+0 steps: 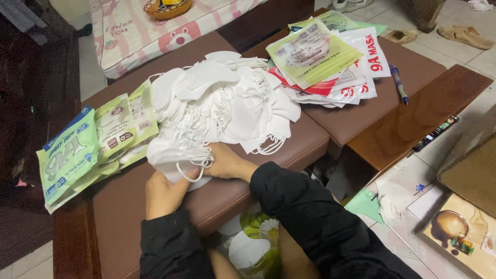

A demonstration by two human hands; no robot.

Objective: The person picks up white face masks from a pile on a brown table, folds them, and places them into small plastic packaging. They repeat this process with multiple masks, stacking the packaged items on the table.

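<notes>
So both hands are on the mask pile (222,103), a big white heap in the middle of the brown counter (129,201), reaching its front edge. Left hand (164,192) has its fingers curled around one mask (173,160) at the pile's near side. Right hand (227,163) is tucked under the pile, fingers hidden, can't tell their state. Green packets (77,155) lie at the left edge, more packets (325,57) toward the far right corner, a pen (399,84) beside them.

A single head-worn view is given, aimed steeply down and forward across the brown cushioned bench (289,155) from its near edge, at close range.
</notes>
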